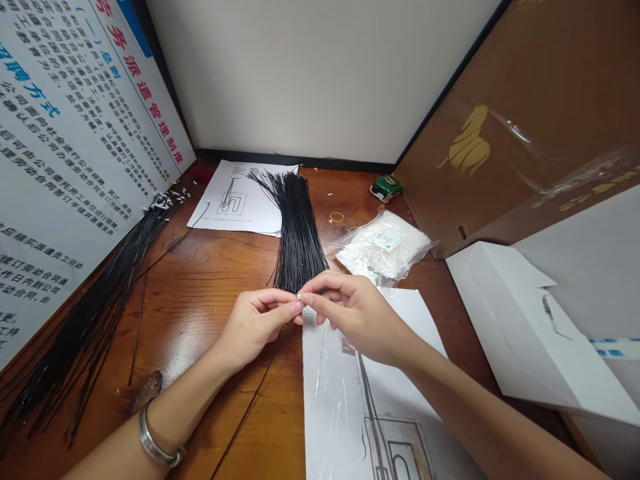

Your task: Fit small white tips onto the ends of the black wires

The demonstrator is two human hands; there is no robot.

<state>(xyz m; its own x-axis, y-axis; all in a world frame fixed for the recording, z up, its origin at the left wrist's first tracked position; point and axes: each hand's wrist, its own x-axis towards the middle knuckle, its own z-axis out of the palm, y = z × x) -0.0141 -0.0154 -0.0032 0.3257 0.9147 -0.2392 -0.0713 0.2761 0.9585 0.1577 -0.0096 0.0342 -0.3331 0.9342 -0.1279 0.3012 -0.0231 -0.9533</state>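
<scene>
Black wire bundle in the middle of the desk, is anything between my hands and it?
Nothing visible does. The left hand and right hand pinch a small pale piece at the near end of the black wire bundle; the bag of white parts lies aside.

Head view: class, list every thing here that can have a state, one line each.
left hand, pinched shut on tip of single wire
right hand, pinched on the same tip
wire bundle, lying flat, far end fanned
plastic bag, lying flat, holding white parts
wire pile, lying along poster board
</scene>
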